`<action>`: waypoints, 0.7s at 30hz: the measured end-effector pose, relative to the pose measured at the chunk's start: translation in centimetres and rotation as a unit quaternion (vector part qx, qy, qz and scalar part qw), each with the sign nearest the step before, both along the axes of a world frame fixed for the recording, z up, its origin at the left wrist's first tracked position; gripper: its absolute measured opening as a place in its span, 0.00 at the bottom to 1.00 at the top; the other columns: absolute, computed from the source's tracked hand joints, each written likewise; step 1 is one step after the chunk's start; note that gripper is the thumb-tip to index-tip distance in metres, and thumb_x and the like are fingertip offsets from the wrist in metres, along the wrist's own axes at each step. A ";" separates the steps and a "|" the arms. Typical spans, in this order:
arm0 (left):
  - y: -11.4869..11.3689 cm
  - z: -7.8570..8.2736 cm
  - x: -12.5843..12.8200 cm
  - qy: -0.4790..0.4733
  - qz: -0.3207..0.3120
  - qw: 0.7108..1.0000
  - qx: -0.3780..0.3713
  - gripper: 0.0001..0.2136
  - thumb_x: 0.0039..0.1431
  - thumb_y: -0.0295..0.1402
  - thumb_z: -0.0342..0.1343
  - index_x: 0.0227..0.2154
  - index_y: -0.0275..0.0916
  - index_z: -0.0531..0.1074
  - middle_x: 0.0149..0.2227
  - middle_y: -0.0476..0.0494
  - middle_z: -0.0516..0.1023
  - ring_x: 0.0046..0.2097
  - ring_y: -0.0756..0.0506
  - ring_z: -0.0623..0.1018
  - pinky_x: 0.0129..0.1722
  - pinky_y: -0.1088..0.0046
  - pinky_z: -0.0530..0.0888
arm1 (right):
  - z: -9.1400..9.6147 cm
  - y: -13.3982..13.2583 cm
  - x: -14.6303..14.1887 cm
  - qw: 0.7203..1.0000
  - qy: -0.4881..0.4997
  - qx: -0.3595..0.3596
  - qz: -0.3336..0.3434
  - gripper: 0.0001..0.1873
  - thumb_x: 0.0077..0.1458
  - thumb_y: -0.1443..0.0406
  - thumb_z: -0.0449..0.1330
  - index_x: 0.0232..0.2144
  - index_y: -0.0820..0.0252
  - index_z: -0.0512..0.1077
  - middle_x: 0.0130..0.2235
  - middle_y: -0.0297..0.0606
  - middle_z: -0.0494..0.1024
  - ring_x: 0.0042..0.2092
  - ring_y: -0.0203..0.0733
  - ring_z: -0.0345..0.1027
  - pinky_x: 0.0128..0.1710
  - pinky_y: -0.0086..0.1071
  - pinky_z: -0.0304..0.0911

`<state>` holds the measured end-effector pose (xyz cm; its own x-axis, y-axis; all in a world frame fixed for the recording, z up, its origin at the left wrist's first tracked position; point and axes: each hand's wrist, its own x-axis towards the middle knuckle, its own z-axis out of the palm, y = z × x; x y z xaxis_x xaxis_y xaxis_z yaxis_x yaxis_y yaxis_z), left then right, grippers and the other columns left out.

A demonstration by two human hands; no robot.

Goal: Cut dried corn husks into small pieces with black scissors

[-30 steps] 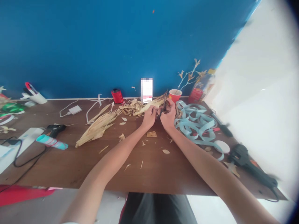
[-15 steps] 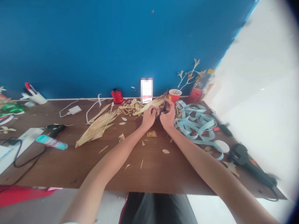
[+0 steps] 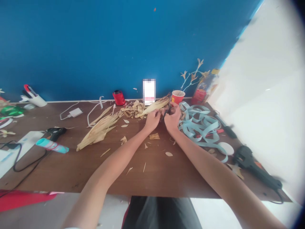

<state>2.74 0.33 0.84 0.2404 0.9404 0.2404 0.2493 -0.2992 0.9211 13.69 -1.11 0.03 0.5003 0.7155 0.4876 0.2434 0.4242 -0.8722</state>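
Both of my hands meet over the far middle of the brown table (image 3: 71,171). My right hand (image 3: 172,118) is closed round dark-handled scissors (image 3: 166,111). Close on its left, my left hand (image 3: 152,119) pinches a pale strip of dried husk (image 3: 152,107) that runs up and to the right. The scissor blades lie between the two hands, against the husk. Small husk offcuts (image 3: 154,136) lie on the table just below the hands.
A heap of dried husks (image 3: 100,130) lies left of the hands, light-blue ribbon (image 3: 197,125) to the right. A red cup (image 3: 178,96), red spool (image 3: 118,97), black glue gun (image 3: 247,160), teal tube (image 3: 51,145), charger and cables also sit on the table.
Both hands stay together at the same spot; only the fingers shift slightly around the husk and scissors. The view has drifted a little.
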 end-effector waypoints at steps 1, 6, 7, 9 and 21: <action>0.0 0.0 0.0 -0.001 -0.002 1.000 0.000 0.10 0.62 0.32 0.45 0.27 0.38 0.69 0.20 0.49 0.71 0.21 0.49 0.71 0.25 0.73 0.68 | 0.0 0.0 0.0 1.000 -0.003 0.003 0.005 0.26 0.45 0.68 0.59 0.50 0.59 0.64 0.34 0.36 0.76 0.34 0.41 0.72 0.38 0.37 0.70; 0.2 -0.3 -0.1 0.033 0.029 0.998 0.038 0.13 0.63 0.33 0.44 0.22 0.39 0.63 0.18 0.49 0.68 0.20 0.49 0.69 0.25 0.72 0.66 | 0.3 -0.3 -0.3 0.999 -0.028 0.001 0.019 0.27 0.47 0.67 0.61 0.52 0.58 0.64 0.35 0.37 0.77 0.37 0.42 0.73 0.43 0.39 0.70; 0.3 -0.4 -0.1 0.047 0.038 0.997 0.046 0.13 0.63 0.33 0.44 0.22 0.39 0.63 0.18 0.49 0.68 0.21 0.49 0.69 0.25 0.72 0.65 | 0.3 -0.3 -0.4 0.999 -0.031 -0.001 0.018 0.27 0.47 0.67 0.61 0.52 0.59 0.64 0.36 0.38 0.77 0.37 0.42 0.73 0.44 0.40 0.69; 0.4 -0.4 -0.1 0.068 0.053 0.995 0.055 0.12 0.62 0.32 0.45 0.22 0.40 0.62 0.18 0.50 0.67 0.21 0.48 0.68 0.25 0.72 0.65 | 0.3 -0.3 -0.4 0.999 -0.030 -0.006 0.015 0.27 0.47 0.67 0.61 0.51 0.59 0.65 0.36 0.38 0.77 0.37 0.42 0.73 0.44 0.40 0.69; 0.2 -0.3 -0.1 0.013 0.002 1.000 -0.004 0.10 0.61 0.31 0.44 0.30 0.38 0.70 0.18 0.50 0.69 0.21 0.48 0.72 0.24 0.73 0.68 | -0.1 0.0 -0.1 1.000 -0.013 0.001 0.009 0.27 0.46 0.69 0.59 0.51 0.58 0.64 0.33 0.35 0.76 0.34 0.41 0.72 0.41 0.39 0.70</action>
